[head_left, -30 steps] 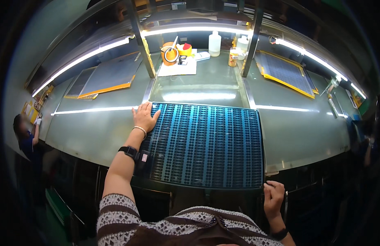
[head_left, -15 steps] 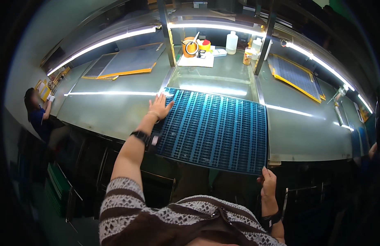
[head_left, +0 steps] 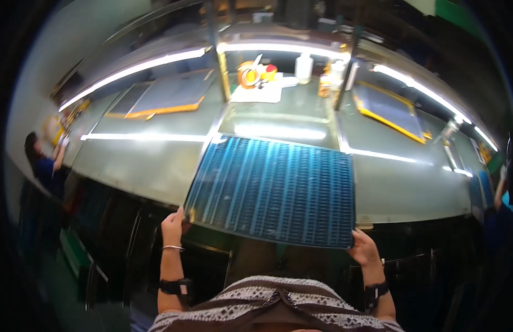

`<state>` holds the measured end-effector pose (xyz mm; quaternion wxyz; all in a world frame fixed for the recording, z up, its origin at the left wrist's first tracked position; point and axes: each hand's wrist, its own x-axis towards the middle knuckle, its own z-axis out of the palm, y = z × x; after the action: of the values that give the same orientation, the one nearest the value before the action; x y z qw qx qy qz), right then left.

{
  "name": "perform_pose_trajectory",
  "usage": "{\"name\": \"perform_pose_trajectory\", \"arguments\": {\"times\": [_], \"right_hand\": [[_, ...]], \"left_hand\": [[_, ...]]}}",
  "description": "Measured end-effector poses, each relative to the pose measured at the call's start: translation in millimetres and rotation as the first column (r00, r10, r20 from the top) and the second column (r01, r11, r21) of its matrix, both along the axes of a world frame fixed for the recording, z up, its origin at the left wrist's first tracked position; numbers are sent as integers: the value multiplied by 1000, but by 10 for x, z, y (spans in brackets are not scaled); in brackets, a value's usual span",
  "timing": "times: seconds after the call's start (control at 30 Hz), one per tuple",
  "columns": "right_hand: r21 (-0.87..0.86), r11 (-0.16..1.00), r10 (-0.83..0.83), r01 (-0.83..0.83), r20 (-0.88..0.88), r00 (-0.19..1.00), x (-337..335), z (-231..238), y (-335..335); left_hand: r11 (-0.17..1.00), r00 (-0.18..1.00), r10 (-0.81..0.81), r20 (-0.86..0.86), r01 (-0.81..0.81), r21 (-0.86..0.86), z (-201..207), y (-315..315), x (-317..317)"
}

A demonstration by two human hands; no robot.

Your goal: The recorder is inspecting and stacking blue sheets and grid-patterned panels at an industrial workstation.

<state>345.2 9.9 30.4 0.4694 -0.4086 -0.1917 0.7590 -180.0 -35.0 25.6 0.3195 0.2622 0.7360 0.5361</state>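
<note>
A large rectangular panel [head_left: 273, 191], dark with blue-teal stripes of fine repeated pattern, lies partly over the workbench, its near edge jutting past the bench front. At its near left corner my left hand [head_left: 172, 228] is closed, thumb on top and fingers beneath. My right hand [head_left: 366, 247] pinches the near right corner in the same way. The fingers under the panel are hidden. Motion smears the panel's pattern.
Framed sheets with orange-yellow edges lie left [head_left: 171, 94] and right [head_left: 389, 110] on the grey bench [head_left: 140, 160]. Behind are an orange tape roll [head_left: 249, 75], a white bottle [head_left: 303, 68] and upright posts. A co-worker [head_left: 43, 160] works far left; another person's arm [head_left: 501, 191] shows far right.
My left hand has left the panel's far left area and come back to grip its near left corner. My right hand keeps its corner. The whole view has shifted slightly.
</note>
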Motion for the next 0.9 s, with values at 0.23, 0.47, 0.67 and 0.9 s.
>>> {"name": "perform_pose_trajectory", "arguments": {"times": [0.23, 0.47, 0.67, 0.9], "right_hand": [[235, 919, 269, -316, 212, 940, 34, 396, -102], [627, 744, -134, 230, -197, 971, 611, 844, -529], [589, 517, -486, 621, -396, 780, 1013, 1552, 144], [582, 507, -279, 636, -587, 760, 1430, 3139, 2091]], "left_hand": [[935, 751, -272, 602, 57, 351, -108, -179, -332], [580, 665, -698, 267, 306, 755, 1147, 881, 236], [181, 290, -940, -181, 870, 458, 1775, 1303, 1558], [-288, -290, -956, 50, 890, -354, -384, 603, 1800]]}}
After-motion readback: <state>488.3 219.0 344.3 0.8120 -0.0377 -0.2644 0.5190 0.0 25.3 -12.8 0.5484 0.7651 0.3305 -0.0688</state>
